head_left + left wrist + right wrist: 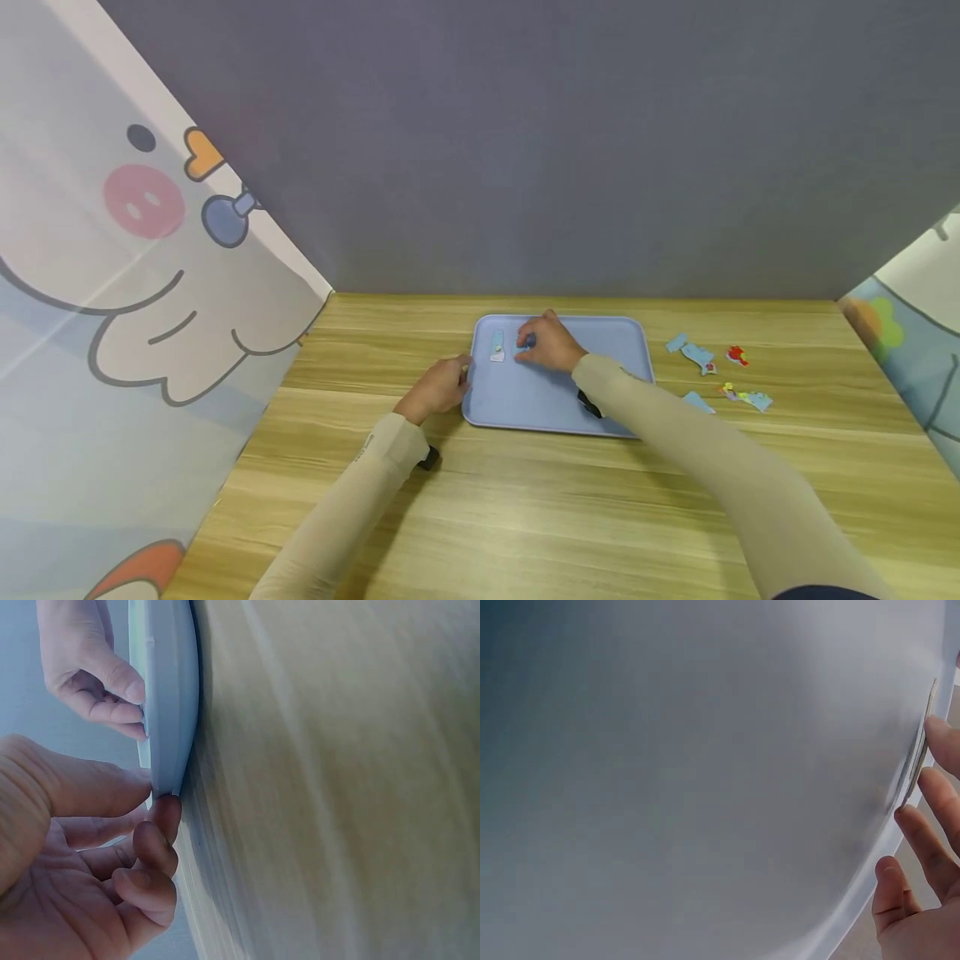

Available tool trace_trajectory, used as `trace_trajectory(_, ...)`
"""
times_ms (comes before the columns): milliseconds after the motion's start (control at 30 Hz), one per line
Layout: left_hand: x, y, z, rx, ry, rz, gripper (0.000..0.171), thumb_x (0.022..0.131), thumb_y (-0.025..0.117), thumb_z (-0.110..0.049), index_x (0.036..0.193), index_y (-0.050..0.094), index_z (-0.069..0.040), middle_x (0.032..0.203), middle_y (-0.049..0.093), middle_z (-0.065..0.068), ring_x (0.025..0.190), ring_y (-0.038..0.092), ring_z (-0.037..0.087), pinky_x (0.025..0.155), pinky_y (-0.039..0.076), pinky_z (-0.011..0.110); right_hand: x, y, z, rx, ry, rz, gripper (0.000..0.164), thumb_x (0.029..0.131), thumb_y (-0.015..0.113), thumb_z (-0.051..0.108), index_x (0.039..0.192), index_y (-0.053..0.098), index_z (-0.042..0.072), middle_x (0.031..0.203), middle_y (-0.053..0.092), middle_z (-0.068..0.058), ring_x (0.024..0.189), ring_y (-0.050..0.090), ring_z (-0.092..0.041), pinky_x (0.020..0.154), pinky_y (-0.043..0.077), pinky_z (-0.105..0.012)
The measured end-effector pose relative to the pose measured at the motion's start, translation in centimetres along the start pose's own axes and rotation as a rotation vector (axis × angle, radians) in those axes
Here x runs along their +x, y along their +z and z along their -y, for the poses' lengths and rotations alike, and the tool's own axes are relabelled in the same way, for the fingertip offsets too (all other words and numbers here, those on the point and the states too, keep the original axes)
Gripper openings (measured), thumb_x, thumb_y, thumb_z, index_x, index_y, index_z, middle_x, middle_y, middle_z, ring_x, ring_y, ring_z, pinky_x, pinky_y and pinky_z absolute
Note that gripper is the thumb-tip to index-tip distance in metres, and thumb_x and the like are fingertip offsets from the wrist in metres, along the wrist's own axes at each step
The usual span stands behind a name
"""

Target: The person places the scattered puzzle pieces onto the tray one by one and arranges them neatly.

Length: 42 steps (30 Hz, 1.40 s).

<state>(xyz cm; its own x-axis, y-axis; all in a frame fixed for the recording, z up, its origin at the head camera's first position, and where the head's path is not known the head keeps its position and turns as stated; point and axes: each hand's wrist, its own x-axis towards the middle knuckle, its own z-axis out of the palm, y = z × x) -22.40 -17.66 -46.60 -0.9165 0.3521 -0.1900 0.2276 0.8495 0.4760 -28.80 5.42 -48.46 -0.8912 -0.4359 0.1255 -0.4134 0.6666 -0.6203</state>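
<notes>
A pale blue tray (555, 408) lies on the wooden table. At its left side my left hand (441, 385) pinches the rim, thumb on one side and curled fingers on the other in the left wrist view. Over the tray's upper left part is my right hand (551, 343), fingertips low. In the right wrist view its thumb and fingers hold the edges of a thin flat puzzle piece (922, 746), close over the tray; in the head view the hand largely covers this piece. Left of it, a light blue and white puzzle piece (497, 346) lies on the tray.
Right of the tray, several picture pieces lie on the table (525, 508): light blue ones (697, 356), a red one (737, 356) and a multicoloured one (744, 396). A grey panel (585, 167) stands behind the table, with a cartoon-printed wall (150, 275) on the left.
</notes>
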Motion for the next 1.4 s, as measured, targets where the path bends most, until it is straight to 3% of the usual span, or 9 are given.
trace_trajectory(400, 0.1, 0.2, -0.5, -0.003, 0.004, -0.003, 0.047, 0.09, 0.059, -0.002, 0.135, 0.045, 0.005, 0.077, 0.056, 0.002, 0.063, 0.052, 0.013, 0.057, 0.045, 0.025, -0.1, 0.0, -0.2, -0.025, -0.002, 0.009, 0.018, 0.069, 0.085, 0.015, 0.077, 0.07, 0.01, 0.111, 0.065, -0.007, 0.104, 0.043, -0.026, 0.092, 0.038, -0.038)
trace_trajectory(767, 0.1, 0.4, -0.2, -0.011, 0.003, -0.005, 0.047, 0.09, 0.06, 0.0, 0.134, 0.046, 0.005, 0.08, 0.058, 0.004, 0.067, 0.054, 0.015, 0.06, 0.047, 0.026, -0.6, -1.9, -0.3, -0.038, -0.062, -0.028, 0.017, 0.072, 0.083, 0.018, 0.082, 0.071, 0.01, 0.116, 0.062, -0.011, 0.114, 0.046, -0.03, 0.098, 0.034, -0.043)
trace_trajectory(967, 0.1, 0.6, -0.1, -0.004, 0.006, 0.002, 0.046, 0.09, 0.06, -0.001, 0.134, 0.046, 0.005, 0.082, 0.058, 0.005, 0.07, 0.054, 0.015, 0.063, 0.047, 0.027, -2.4, -3.6, -0.6, -0.066, -0.055, -0.021, 0.017, 0.074, 0.082, 0.016, 0.085, 0.072, 0.007, 0.119, 0.061, -0.013, 0.117, 0.045, -0.032, 0.101, 0.031, -0.047)
trace_trajectory(1100, 0.0, 0.4, -0.1, -0.002, -0.016, 0.011, 0.047, 0.091, 0.059, -0.002, 0.135, 0.045, 0.004, 0.083, 0.059, 0.005, 0.07, 0.054, 0.016, 0.063, 0.047, 0.027, -3.5, -5.1, -0.9, -0.06, -0.062, -0.033, 0.023, 0.075, 0.081, 0.014, 0.092, 0.071, 0.002, 0.116, 0.062, -0.014, 0.115, 0.047, -0.032, 0.107, 0.02, -0.048)
trace_trajectory(1333, 0.0, 0.1, -0.2, 0.011, -0.015, -0.006, 0.047, 0.09, 0.06, -0.002, 0.134, 0.046, 0.004, 0.08, 0.057, 0.004, 0.068, 0.053, 0.015, 0.061, 0.046, 0.027, -4.8, -8.3, -2.0, -0.037, -0.026, -0.095, 0.028, 0.075, 0.08, 0.012, 0.099, 0.07, 0.004, 0.116, 0.062, -0.013, 0.108, 0.041, -0.03, 0.091, 0.037, -0.044)
trace_trajectory(1400, -0.1, 0.1, -0.2, 0.007, -0.019, -0.005, 0.046, 0.09, 0.06, -0.002, 0.134, 0.046, 0.004, 0.08, 0.056, 0.004, 0.068, 0.053, 0.016, 0.06, 0.046, 0.027, -5.2, -8.9, -2.5, -0.045, -0.024, -0.104, 0.028, 0.075, 0.08, 0.012, 0.1, 0.07, 0.004, 0.117, 0.061, -0.014, 0.11, 0.04, -0.031, 0.092, 0.036, -0.046)
